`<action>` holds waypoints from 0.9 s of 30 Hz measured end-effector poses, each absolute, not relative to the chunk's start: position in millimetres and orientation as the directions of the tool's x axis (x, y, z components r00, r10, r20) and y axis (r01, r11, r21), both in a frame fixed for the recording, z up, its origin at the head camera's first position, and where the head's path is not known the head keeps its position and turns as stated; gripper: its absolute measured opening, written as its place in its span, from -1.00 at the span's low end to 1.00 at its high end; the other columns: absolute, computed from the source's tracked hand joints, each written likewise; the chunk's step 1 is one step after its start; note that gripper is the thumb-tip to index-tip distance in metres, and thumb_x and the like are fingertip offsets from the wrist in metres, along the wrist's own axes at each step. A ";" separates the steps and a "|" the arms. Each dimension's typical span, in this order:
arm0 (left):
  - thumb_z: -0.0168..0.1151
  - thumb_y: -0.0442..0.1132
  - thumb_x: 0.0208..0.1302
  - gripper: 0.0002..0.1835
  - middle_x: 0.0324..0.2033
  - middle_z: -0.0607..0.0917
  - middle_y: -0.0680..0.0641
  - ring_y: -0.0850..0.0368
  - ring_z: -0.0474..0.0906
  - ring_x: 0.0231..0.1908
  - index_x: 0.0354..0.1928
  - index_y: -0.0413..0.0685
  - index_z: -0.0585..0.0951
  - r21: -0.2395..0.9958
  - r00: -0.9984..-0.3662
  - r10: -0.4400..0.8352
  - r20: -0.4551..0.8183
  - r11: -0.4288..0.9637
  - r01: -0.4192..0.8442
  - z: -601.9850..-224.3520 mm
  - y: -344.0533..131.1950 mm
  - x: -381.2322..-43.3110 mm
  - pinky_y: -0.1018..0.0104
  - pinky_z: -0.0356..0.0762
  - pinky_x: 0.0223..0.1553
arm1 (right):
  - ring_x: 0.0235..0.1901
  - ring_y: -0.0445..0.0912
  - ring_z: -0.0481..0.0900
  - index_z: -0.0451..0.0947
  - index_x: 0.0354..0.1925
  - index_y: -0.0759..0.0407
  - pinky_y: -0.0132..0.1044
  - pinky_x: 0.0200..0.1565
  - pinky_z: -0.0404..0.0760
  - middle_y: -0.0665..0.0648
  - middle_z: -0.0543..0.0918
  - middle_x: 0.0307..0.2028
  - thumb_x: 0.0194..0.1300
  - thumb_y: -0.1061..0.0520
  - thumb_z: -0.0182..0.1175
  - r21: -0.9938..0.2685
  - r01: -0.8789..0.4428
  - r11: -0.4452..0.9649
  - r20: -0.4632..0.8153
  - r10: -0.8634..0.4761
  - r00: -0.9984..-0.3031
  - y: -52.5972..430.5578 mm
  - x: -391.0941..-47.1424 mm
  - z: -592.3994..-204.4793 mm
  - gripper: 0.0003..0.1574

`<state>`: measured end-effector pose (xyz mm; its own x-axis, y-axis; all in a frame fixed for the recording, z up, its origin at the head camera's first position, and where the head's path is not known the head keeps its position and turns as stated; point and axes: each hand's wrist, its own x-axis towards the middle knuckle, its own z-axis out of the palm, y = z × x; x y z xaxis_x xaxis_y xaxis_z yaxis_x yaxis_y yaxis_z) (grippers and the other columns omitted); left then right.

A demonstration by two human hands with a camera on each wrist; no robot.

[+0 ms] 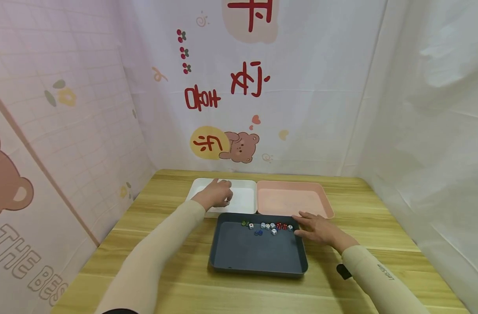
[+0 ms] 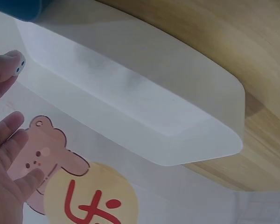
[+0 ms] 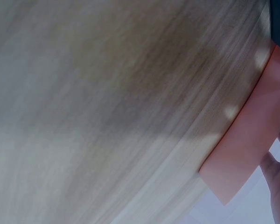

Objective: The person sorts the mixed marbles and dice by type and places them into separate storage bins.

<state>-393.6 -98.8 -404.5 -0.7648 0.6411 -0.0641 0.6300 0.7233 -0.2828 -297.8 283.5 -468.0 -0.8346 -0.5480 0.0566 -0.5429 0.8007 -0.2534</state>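
Note:
My left hand (image 1: 217,194) is over the white tray (image 1: 243,198). In the left wrist view it pinches a small white die (image 2: 21,64) with blue pips between thumb and finger, while its other fingers are spread. My right hand (image 1: 319,228) lies at the upper right corner of the dark grey tray (image 1: 258,255), its fingers extended over the rim and holding nothing. Along that tray's far side sit several white dice (image 1: 268,226), red dice (image 1: 279,226), blue dice (image 1: 258,233) and green dice (image 1: 244,223).
Beside the white tray, on its right, stands a pink tray (image 1: 291,201). Both are behind the dark grey tray on a wooden table (image 1: 184,279). A printed white curtain (image 1: 309,87) hangs behind the table and along its sides.

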 end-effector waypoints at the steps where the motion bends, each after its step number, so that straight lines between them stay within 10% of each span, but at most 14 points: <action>1: 0.41 -0.07 0.23 -0.87 -0.26 0.52 0.07 0.06 0.50 -0.07 -0.47 0.25 0.68 -0.281 -0.770 0.634 -0.067 0.729 0.625 -405.3 -99.6 -395.1 -0.15 0.31 0.24 | 0.34 0.37 0.25 0.33 0.42 0.22 0.40 0.27 0.14 0.44 0.33 0.36 0.44 -0.25 0.10 -0.254 -0.543 0.801 0.056 -0.548 -0.835 283.9 -297.8 -468.1 -0.18; 27: 0.42 -0.20 0.22 -0.81 -0.30 0.49 0.01 0.01 0.46 -0.17 -0.52 0.13 0.62 -0.206 -0.833 0.541 -0.112 0.808 0.553 -415.8 -122.1 -401.2 -0.21 0.30 0.22 | 0.34 0.38 0.25 0.33 0.42 0.21 0.40 0.27 0.14 0.44 0.33 0.36 0.44 -0.22 0.12 -0.256 -0.545 0.798 0.061 -0.549 -0.833 283.9 -297.5 -469.9 -0.20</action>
